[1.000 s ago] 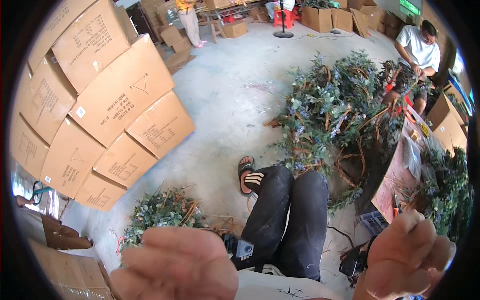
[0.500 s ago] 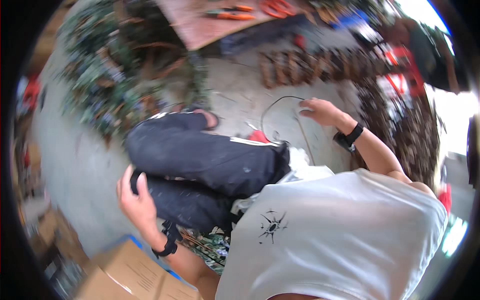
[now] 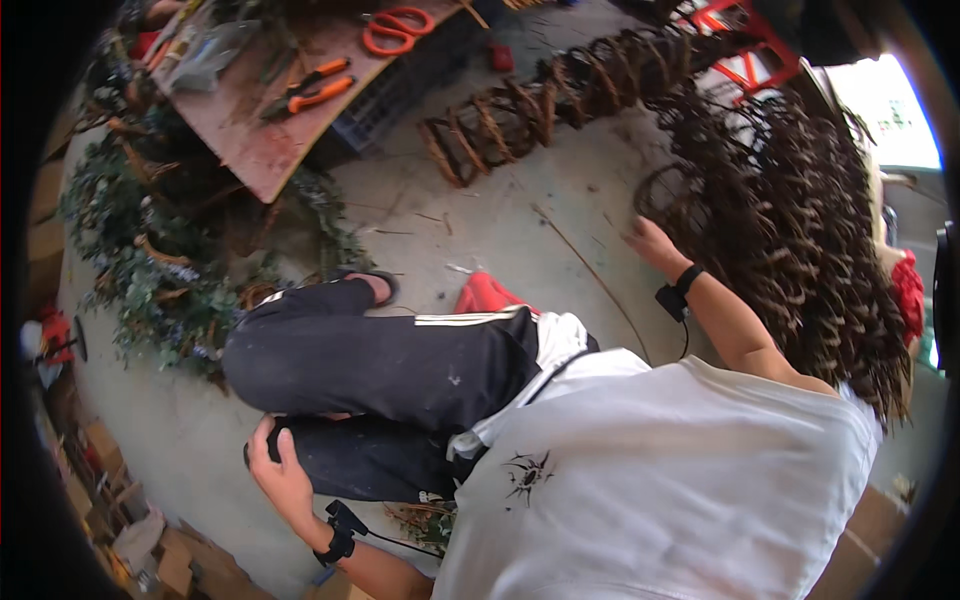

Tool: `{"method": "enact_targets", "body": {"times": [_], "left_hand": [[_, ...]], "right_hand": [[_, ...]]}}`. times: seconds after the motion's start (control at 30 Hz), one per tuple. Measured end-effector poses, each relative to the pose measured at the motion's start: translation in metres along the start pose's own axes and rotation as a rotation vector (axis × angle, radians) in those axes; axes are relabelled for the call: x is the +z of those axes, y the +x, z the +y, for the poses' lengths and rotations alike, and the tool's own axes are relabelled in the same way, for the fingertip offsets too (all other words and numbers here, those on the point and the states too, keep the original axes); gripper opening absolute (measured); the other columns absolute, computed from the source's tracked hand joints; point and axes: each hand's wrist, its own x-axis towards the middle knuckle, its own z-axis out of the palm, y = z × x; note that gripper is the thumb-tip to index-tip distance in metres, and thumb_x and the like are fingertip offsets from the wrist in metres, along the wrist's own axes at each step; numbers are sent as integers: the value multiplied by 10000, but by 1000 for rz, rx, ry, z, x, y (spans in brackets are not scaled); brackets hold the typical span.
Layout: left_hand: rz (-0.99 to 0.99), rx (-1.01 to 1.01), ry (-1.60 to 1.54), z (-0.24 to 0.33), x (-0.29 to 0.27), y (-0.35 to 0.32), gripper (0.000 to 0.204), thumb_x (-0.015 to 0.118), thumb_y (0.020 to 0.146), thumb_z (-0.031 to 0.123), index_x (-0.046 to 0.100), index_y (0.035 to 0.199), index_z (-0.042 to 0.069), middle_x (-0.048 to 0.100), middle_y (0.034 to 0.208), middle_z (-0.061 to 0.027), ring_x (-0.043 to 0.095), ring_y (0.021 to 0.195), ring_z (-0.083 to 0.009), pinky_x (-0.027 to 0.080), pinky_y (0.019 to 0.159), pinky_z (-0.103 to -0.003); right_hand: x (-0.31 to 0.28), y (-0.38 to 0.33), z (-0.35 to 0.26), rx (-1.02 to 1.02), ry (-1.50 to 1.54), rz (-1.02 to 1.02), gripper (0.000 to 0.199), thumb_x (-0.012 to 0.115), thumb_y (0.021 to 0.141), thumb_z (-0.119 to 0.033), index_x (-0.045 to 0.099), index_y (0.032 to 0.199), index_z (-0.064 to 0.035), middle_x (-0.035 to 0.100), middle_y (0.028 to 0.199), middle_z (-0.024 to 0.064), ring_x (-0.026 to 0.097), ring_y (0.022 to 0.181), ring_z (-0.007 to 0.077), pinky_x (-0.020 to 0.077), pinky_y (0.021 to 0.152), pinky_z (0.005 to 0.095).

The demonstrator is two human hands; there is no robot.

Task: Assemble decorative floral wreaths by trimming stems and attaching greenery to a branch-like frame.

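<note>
My left hand [image 3: 280,475] rests on the knee of my dark trousers [image 3: 380,365], thumb and fingers apart and nothing held. My right hand [image 3: 655,245] reaches forward on the right, at the near-left edge of a big stack of brown twig wreath rings [image 3: 790,220]. One twig ring [image 3: 672,195] lies right by its fingers. Those fingers are foreshortened and partly hidden, so whether they grip the ring does not show. Both wrists wear black bands with small black devices, a thin cable running from each.
A board table [image 3: 235,135] at upper left holds orange-handled pliers [image 3: 310,92] and red-handled scissors [image 3: 397,30]. Green leafy wreaths [image 3: 140,250] pile on the left. A row of twig rings [image 3: 510,120] lies on the floor ahead. Cardboard boxes [image 3: 190,560] stand at lower left.
The view has swung, so the table and ring stack sit differently in the picture. My right hand has come up against the ring stack; my left hand stays on the knee.
</note>
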Motion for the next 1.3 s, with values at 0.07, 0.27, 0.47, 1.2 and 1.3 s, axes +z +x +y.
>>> {"method": "enact_targets", "body": {"times": [0.07,0.27,0.47,1.2,1.3], "left_hand": [[95,-42,0,11,-39,-24,312,648,958,107,663,1229,-45,685,1176,-211,630,1108,-387,459,1014,-444],[336,-99,35,65,-44,-50,339,752,870,120,716,1188,6,709,1187,-192,649,1136,-370,485,1025,-431],[413,99,-93,134,-26,-40,374,786,866,169,713,1211,46,712,1175,-152,681,1093,-346,538,949,-416],[-198,-57,-566,274,258,70,504,606,977,419,630,1063,-76,689,1022,-304,680,984,-459,532,834,-515],[-106,-29,-544,285,256,56,489,607,974,394,666,880,-83,679,833,-296,688,845,-466,530,763,-525]], "right_hand": [[21,53,-117,-282,-99,-9,462,692,954,-366,616,1252,-21,677,1189,200,657,1108,348,533,898,437],[71,137,-391,-751,-388,147,441,673,933,-279,589,1305,-58,642,1293,163,619,1201,356,530,996,463],[117,253,-368,-723,-369,442,481,480,1003,-249,596,1422,-43,514,1544,161,581,1332,316,494,1081,415],[-23,32,-332,-994,501,283,348,559,1009,-122,621,1313,36,621,1256,210,578,1155,360,447,1024,468],[-44,25,-319,-1086,142,415,311,565,983,-58,645,1277,4,669,1219,192,648,1108,345,506,957,428]]}}
